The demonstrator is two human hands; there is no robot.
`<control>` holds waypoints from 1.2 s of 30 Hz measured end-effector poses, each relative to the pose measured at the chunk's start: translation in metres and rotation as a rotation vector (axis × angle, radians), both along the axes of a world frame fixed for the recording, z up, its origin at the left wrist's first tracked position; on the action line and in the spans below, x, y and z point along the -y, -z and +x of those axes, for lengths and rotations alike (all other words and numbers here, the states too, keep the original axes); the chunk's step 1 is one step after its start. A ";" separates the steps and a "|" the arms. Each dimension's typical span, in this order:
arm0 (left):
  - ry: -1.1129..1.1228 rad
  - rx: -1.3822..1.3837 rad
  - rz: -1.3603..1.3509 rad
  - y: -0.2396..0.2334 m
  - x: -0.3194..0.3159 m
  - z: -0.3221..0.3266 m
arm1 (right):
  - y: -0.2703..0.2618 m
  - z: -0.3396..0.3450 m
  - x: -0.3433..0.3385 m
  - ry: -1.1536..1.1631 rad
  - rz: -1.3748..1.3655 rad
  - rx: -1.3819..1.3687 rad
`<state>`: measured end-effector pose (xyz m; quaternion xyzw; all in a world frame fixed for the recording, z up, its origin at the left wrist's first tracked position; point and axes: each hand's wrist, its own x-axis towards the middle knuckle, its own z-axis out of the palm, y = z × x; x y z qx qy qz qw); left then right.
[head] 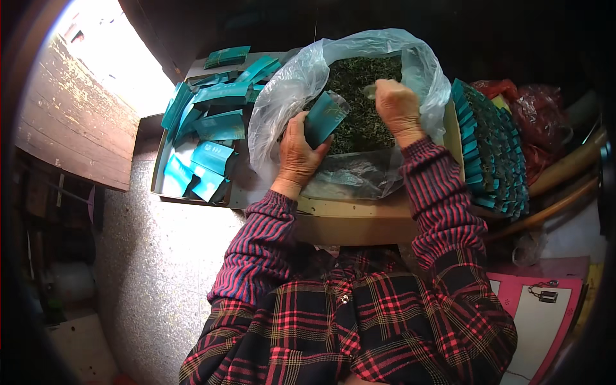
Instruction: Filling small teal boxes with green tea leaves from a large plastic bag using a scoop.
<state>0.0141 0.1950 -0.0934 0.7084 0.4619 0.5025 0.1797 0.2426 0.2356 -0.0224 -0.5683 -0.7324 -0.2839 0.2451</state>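
Note:
A large clear plastic bag (284,91) lies wide open before me, filled with dark green dried leaves (358,115) that look like loose tea. My left hand (299,151) holds a teal printed pouch (323,118) upright over the left part of the bag, its top end facing up and to the right. Above the leaves on the right, my right hand (398,103) is closed around a small pale utensil, perhaps a spoon (369,92), whose end shows beside the fingers. The utensil and the pouch are apart.
At the left, a shallow box (192,198) holds several teal pouches (219,126). On the right stand tightly packed rows of teal pouches (491,154), with dark contents showing. Beyond them are red plastic bags (541,115) and wooden poles (568,163). A cardboard box edge (356,226) runs nearest me.

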 end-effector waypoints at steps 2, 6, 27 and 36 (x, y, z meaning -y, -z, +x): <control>-0.003 -0.012 0.006 0.002 -0.001 0.000 | 0.027 0.002 -0.009 -0.004 -0.067 -0.035; 0.006 0.003 0.025 0.004 -0.005 -0.002 | 0.048 -0.021 -0.016 -0.005 -0.194 -0.256; 0.004 -0.008 0.016 0.000 -0.002 0.000 | -0.023 -0.019 -0.008 -0.103 -0.614 -1.496; -0.009 -0.032 0.029 -0.002 -0.002 0.008 | -0.062 0.012 0.009 -0.203 -0.622 -1.440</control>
